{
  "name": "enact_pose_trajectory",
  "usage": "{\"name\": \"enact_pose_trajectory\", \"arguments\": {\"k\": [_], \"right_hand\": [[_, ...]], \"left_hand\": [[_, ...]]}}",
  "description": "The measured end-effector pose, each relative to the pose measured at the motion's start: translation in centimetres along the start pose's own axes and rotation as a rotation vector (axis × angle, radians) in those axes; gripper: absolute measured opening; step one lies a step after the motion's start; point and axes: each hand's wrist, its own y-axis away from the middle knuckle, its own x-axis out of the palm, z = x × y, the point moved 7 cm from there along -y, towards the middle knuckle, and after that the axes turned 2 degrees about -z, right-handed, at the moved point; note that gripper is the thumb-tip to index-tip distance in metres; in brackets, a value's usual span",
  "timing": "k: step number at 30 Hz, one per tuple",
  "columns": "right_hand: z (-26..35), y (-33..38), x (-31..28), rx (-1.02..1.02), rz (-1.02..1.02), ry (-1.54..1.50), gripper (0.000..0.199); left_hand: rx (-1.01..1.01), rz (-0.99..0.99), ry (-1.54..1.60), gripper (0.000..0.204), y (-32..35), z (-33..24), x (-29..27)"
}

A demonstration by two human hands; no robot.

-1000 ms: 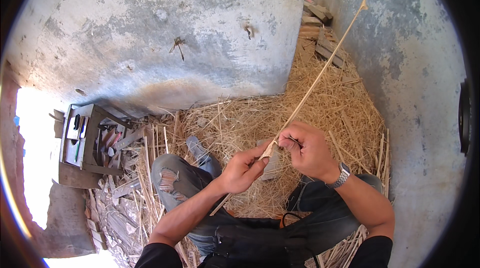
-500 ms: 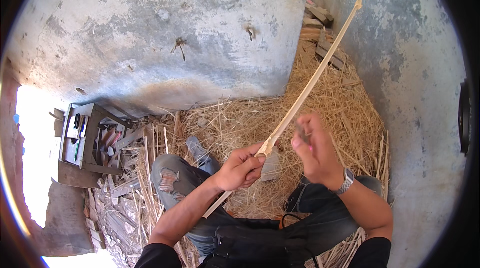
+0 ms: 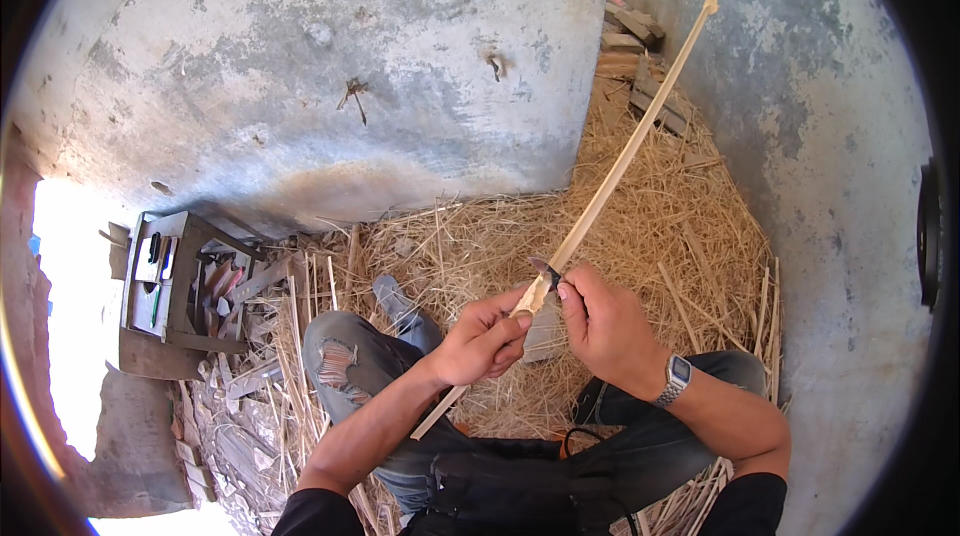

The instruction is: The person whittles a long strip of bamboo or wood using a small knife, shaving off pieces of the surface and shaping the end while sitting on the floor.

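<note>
A long, pale wooden stick (image 3: 625, 158) slants from my lap up toward the far right, with a carved, knobby stretch near its lower part and a pointed notch at its far tip. My left hand (image 3: 484, 340) is closed round it just below the carved stretch. In my right hand (image 3: 607, 324), a knife (image 3: 544, 266) with a short dark blade lies across the stick just above the knob, touching it. The fingers of that hand hide the knife's handle. A metal-banded watch (image 3: 676, 379) is on my right wrist.
Straw and wood shavings (image 3: 460, 236) cover the floor around my crossed legs. A small wooden table (image 3: 160, 336) with pens on it stands at the left. Scrap wood (image 3: 640, 31) is piled in the far corner. Worn plaster walls (image 3: 400, 56) close in ahead and to the right.
My right hand has moved left and slightly down onto the stick, bringing the knife blade against it. My left hand keeps its grip, and the stick has hardly moved.
</note>
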Motion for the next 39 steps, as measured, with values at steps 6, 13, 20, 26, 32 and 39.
{"name": "enact_pose_trajectory", "arguments": {"k": [6,13,20,26,32,39], "right_hand": [[0.2,0.0,0.2,-0.022,0.001,0.044,0.013],[0.0,1.4,2.2,-0.177,0.092,0.411,0.02],[-0.5,0.9,4.1,-0.3,0.092,0.569,0.029],[-1.8,-0.7,3.0,-0.106,0.085,0.033,0.011],[-0.8,-2.3,-1.6,-0.011,-0.107,-0.203,0.008],[-0.4,-2.0,-0.8,-0.232,-0.045,-0.07,0.016]], "left_hand": [[-0.03,0.01,-0.013,0.05,0.0,0.2,-0.3],[0.0,-0.098,-0.089,0.052,0.0,0.9,-0.4],[0.027,-0.148,-0.023,0.053,0.1,1.9,-1.2],[0.017,-0.192,-0.081,0.053,-0.1,1.6,-1.7],[0.227,-0.156,-0.243,0.054,0.5,-0.2,-0.8],[0.216,-0.159,-0.356,0.052,0.2,0.7,-0.7]]}}
